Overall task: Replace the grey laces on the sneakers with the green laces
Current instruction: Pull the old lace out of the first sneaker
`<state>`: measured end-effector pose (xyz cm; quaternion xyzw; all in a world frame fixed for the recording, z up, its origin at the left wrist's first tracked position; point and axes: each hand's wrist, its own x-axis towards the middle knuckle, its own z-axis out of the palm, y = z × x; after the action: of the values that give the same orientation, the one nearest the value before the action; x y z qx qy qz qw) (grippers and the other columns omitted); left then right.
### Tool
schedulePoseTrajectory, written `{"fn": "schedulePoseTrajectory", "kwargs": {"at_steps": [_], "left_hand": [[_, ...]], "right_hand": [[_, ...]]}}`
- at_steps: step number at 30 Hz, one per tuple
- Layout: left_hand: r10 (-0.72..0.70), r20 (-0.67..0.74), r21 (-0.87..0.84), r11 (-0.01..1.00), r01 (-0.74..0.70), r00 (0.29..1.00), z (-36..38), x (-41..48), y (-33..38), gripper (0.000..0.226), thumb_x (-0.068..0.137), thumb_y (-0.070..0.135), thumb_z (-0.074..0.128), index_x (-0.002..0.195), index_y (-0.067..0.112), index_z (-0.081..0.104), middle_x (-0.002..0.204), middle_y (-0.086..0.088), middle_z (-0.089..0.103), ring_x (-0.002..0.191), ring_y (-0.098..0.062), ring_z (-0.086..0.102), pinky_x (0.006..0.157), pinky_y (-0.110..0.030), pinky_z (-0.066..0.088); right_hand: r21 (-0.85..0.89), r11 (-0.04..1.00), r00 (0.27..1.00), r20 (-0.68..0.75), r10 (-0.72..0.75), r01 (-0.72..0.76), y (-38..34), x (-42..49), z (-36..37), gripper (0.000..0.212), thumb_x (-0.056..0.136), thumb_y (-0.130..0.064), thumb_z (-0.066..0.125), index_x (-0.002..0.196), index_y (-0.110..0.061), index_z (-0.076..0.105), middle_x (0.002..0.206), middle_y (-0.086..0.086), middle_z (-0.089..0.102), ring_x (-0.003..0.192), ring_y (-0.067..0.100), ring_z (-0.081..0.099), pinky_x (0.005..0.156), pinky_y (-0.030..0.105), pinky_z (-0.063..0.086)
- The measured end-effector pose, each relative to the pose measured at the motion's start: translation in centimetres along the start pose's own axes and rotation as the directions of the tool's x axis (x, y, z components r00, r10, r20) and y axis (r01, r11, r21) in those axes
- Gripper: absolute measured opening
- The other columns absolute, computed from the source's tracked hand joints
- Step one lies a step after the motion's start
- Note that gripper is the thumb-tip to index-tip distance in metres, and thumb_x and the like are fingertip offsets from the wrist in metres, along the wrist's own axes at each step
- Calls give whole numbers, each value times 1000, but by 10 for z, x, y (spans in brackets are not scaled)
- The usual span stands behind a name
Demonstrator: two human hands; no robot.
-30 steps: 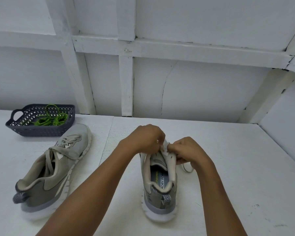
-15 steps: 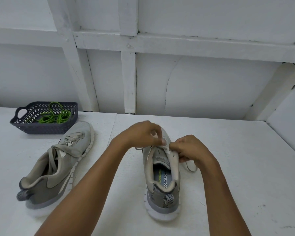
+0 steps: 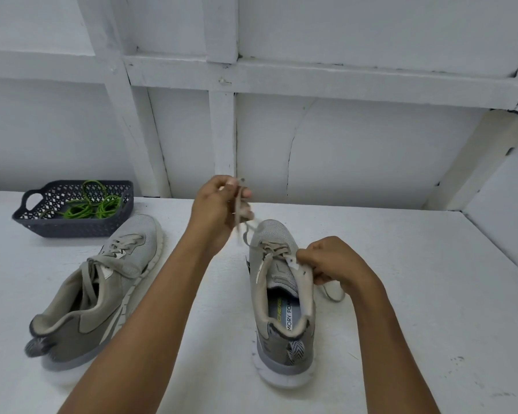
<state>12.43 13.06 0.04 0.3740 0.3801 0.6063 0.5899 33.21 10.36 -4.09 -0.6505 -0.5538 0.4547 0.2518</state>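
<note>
Left hand fingers pinch one grey lace, held above one sneaker. Right hand fingers clamp that sneaker's eyelet edge. A second sneaker lies to the left on the table, laced. One basket holds the green laces.

a table is running back to a wall. a basket is sitting at the table's far left, close to the wall, with the spare laces lying coiled in it. just in front of the basket the first sneaker is lying tipped sideways, toe toward the basket. to its right, apart from it, the second sneaker is standing upright, toe pointing away. the left hand is hanging above that toe, holding a lace that is running down to the eyelets. the right hand is gripping that sneaker's right edge.
</note>
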Motion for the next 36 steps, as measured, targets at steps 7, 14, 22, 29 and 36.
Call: {"fn": "schedulePoseTrajectory", "kwargs": {"at_steps": [7, 14, 22, 29, 36], "left_hand": [[-36, -31, 917, 397, 43, 999, -36, 9, -13, 15, 92, 17, 61, 103, 7, 65, 107, 0, 68, 96, -19, 64, 78, -33, 48], [-265, 211, 977, 74, -199, 941, 3, -16, -23, 37, 89, 49, 62, 87, 13, 67, 80, 1, 65, 76, -14, 59, 67, -29, 45], [-262, 111, 992, -34, -124, 959, -6, -5, -26, 40, 85, 39, 64, 55, 16, 53, 56, 3, 54, 56, -13, 49, 54, -25, 35], [-279, 64, 958, 287, 20, 958, -24, -12, -31, 36, 84, 23, 60, 50, 11, 55, 44, 3, 52, 47, -16, 44, 51, -23, 35], [-338, 57, 888, 447, 107, 940, -17, -12, -28, 21, 83, 13, 57, 65, 3, 60, 43, 0, 47, 48, -21, 37, 47, -25, 27]], "right_hand": [[-189, 981, 998, -32, -52, 45, -7, 0, 3, 29, 78, -37, 73, 71, -13, 59, 65, 1, 63, 58, 15, 61, 60, 28, 45], [-560, 828, 998, -14, -56, 38, -31, 6, 6, 30, 77, -38, 71, 73, -11, 60, 66, 4, 62, 66, 21, 59, 62, 29, 45], [-474, 880, 994, -99, -49, -4, -13, 7, -14, 31, 76, -30, 71, 54, -14, 56, 57, 1, 64, 56, 19, 61, 63, 28, 48], [-358, 934, 995, -95, -43, 6, -5, 5, -16, 14, 74, -18, 73, 65, -16, 62, 69, -1, 66, 63, 17, 60, 58, 25, 44], [-595, 721, 920, 87, -382, 355, -32, 7, 14, 22, 79, -23, 71, 99, -29, 74, 106, 0, 60, 100, 16, 52, 83, 32, 48]]}}
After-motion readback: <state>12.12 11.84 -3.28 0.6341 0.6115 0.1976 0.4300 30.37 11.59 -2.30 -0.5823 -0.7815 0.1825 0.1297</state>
